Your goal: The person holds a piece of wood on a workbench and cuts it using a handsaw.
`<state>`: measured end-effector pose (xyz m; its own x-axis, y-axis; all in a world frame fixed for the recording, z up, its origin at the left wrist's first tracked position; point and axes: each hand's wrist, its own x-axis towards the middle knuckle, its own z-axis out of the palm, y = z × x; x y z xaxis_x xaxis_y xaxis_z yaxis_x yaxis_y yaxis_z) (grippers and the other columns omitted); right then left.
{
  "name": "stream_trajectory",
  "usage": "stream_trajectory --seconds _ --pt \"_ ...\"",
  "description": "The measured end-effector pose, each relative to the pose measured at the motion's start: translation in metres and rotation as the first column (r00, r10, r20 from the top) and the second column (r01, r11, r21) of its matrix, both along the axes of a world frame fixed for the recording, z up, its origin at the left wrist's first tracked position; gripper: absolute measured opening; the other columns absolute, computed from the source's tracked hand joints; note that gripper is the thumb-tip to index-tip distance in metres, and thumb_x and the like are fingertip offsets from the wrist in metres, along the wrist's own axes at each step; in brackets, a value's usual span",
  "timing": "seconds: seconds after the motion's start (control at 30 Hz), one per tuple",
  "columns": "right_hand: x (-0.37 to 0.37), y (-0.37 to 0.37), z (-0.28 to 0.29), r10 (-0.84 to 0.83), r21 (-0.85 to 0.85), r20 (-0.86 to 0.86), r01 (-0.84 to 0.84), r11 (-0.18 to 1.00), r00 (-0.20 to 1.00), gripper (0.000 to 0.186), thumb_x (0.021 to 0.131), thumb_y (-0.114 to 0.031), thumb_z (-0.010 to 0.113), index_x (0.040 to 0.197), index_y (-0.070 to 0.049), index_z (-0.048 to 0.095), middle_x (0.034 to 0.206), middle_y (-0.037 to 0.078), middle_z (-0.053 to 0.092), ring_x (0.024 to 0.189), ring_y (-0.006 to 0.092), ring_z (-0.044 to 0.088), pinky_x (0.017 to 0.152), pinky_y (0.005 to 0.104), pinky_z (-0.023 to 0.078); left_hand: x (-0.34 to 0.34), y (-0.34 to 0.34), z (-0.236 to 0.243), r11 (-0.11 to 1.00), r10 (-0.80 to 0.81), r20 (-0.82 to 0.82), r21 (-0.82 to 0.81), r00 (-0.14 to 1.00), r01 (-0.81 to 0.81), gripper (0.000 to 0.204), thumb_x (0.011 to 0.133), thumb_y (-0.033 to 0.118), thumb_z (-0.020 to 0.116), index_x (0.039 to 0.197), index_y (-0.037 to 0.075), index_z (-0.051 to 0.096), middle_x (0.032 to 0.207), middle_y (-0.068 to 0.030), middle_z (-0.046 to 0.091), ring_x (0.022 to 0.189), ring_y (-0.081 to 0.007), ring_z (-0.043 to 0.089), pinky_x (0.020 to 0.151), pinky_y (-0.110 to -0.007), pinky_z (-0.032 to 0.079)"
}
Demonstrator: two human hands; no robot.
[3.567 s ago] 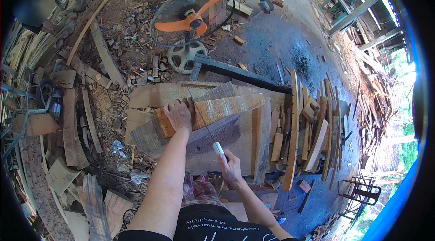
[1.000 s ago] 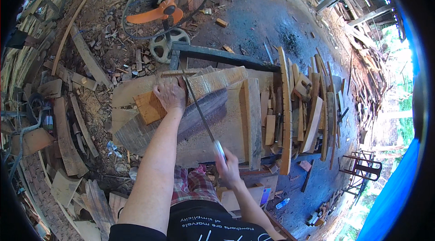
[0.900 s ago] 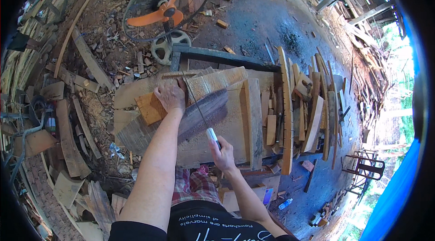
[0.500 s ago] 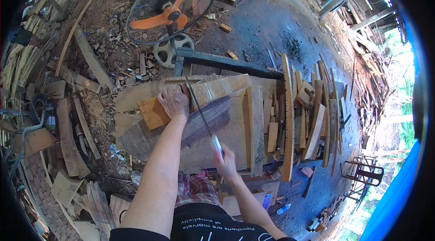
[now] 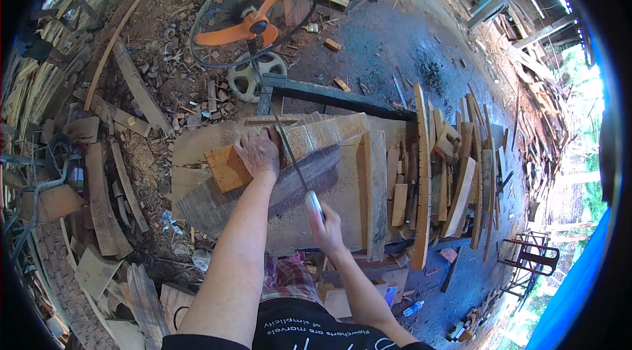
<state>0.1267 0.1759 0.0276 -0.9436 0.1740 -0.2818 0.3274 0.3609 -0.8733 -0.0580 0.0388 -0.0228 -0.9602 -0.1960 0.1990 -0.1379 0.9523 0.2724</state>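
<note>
Wooden block (image 5: pixel 332 134), one: long, yellow-brown, dusted with sawdust toward its right end; lies aslant on the bench and serves as landmark for the entries below.

Right hand (image 5: pixel 328 228), one: on the near side of the block, fingers curled fully round the pale handle (image 5: pixel 314 204) of a saw.

Saw (image 5: pixel 295 164), one: long, narrow, dark blade running from the near side of the block across it and past its far edge; depth in the wood cannot be told.

Left hand (image 5: pixel 259 154), one: on top of the block, just left of the blade, fingers bent and a little spread, pressing down; whether they wrap an edge cannot be told.

Grey board (image 5: pixel 207 208), one: weathered, ribbed, beneath the block.

Bench (image 5: pixel 352 212), one: tan top, under block and board.

Plank (image 5: pixel 376 195), one: on the bench, right of the block.

Notched strip (image 5: pixel 422 179), one: long, slightly bowed, farther right of the block.

Dark beam (image 5: pixel 342 96), one: beyond the block.

Fan (image 5: pixel 260 26), one: orange blades, round wire cage, well beyond the block.

Metal-framed stool (image 5: pixel 530 258), one: well apart, far right of the block.
</note>
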Motion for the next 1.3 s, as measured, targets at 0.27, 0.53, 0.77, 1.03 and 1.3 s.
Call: stream_trajectory --seconds 0.27,0.53,0.77,1.03,1.3 --pt "0.145 0.018 0.033 -0.030 -0.050 0.007 0.030 0.998 1.000 0.035 0.094 -0.030 0.049 0.107 0.000 0.062 0.065 0.004 0.050 0.058 0.0130 0.050 0.055 0.0296 0.042 0.001 -0.005 0.010 1.000 0.022 -0.013 -0.020 1.000 -0.022 0.037 0.096 0.035 0.046 0.084 0.011 0.072 0.090 -0.0114 0.063 0.096 -0.0252 0.055 0.092 -0.041 0.032" --pt "-0.001 0.004 -0.011 -0.042 -0.056 0.031 0.044 0.997 0.999 0.032 0.093 -0.030 0.054 0.083 0.000 0.055 0.066 0.017 0.052 0.059 0.0288 0.054 0.056 0.0405 0.041 0.001 0.005 -0.005 1.000 -0.018 -0.078 0.019 0.997 0.019 0.038 0.096 0.036 0.046 0.083 0.011 0.071 0.088 -0.0120 0.062 0.095 -0.0255 0.055 0.092 -0.040 0.032" --pt "0.151 0.031 0.023 -0.037 -0.080 0.073 0.043 0.996 0.997 0.032 0.091 -0.033 0.057 0.099 -0.002 0.063 0.067 0.011 0.054 0.067 0.0196 0.058 0.064 0.0325 0.046 0.001 -0.003 0.009 0.999 0.037 -0.044 0.005 0.998 -0.037 0.035 0.095 0.034 0.047 0.083 0.011 0.071 0.089 -0.0111 0.062 0.095 -0.0249 0.054 0.093 -0.040 0.032" --pt "-0.001 0.006 -0.014 -0.028 -0.099 0.033 0.031 0.995 0.999 0.038 0.095 -0.036 0.050 0.080 -0.001 0.053 0.060 -0.001 0.046 0.053 0.0080 0.043 0.048 0.0271 0.036 0.002 0.005 0.000 0.999 -0.004 -0.015 0.032 1.000 0.005 0.032 0.094 0.031 0.050 0.083 0.009 0.071 0.088 -0.0129 0.062 0.095 -0.0262 0.054 0.092 -0.041 0.032" --pt "0.126 0.028 0.007 -0.047 -0.113 0.023 0.049 0.992 0.999 0.030 0.093 -0.029 0.052 0.092 -0.001 0.061 0.066 0.008 0.053 0.064 0.0140 0.052 0.061 0.0311 0.044 0.002 -0.005 0.008 0.999 0.039 -0.062 0.024 0.997 -0.037 0.033 0.094 0.032 0.050 0.084 0.009 0.071 0.088 -0.0128 0.062 0.096 -0.0271 0.055 0.092 -0.041 0.032"
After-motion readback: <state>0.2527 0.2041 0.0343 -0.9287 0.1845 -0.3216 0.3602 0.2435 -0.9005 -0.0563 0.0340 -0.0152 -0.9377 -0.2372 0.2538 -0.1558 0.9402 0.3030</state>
